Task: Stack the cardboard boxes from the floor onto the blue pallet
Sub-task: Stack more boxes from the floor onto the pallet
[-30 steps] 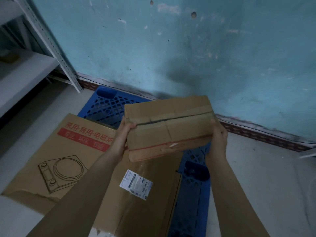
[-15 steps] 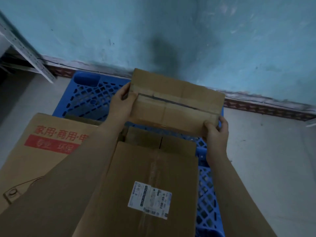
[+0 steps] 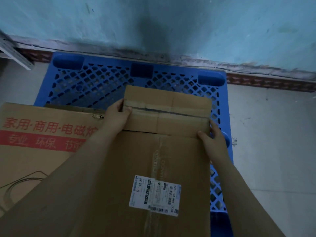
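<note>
Small cardboard box (image 3: 166, 112) on the blue pallet (image 3: 95, 82), just behind the labelled box (image 3: 159, 177), whose near end is cut off. Left hand (image 3: 116, 117) clasps its left end, thumb on top; right hand (image 3: 213, 141) grips its right corner. Underside contact is hidden. Half a second ago the box was tilted, nearer the wall (image 3: 188, 23).

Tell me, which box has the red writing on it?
The big box on the left, with red characters and a red band. The held small box and the labelled box show none.
</note>
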Demonstrator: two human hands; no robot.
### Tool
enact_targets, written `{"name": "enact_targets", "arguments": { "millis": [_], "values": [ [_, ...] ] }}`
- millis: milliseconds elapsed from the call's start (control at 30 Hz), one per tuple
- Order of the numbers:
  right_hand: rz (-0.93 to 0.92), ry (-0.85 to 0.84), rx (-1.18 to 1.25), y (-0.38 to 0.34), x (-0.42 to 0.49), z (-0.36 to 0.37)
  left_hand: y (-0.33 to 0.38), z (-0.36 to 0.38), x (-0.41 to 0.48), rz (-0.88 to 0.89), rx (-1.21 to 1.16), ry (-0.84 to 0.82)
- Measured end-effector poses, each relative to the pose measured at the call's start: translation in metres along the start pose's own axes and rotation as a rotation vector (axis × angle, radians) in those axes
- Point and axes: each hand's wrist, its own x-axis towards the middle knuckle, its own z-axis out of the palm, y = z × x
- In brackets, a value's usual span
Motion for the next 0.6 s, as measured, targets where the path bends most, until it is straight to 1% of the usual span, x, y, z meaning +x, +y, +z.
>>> {"name": "enact_targets", "arguments": {
  "millis": [100,300,433,600],
  "values": [
    [-0.006,-0.044,-0.017,0.010,-0.007,0.003,-0.018,-0.001,-0.006,-0.008,0.019,-0.010],
    [-0.027,-0.035,-0.039,0.019,-0.022,0.014,-0.037,-0.005,-0.022,-0.021,0.028,0.014],
    [-0.030,-0.039,-0.016,0.019,-0.028,0.018,-0.040,-0.005,-0.031,-0.011,0.026,0.068],
    [-0.036,-0.056,-0.056,0.017,-0.027,0.021,-0.048,-0.006,-0.041,0.006,0.067,0.159]
  ]
}}
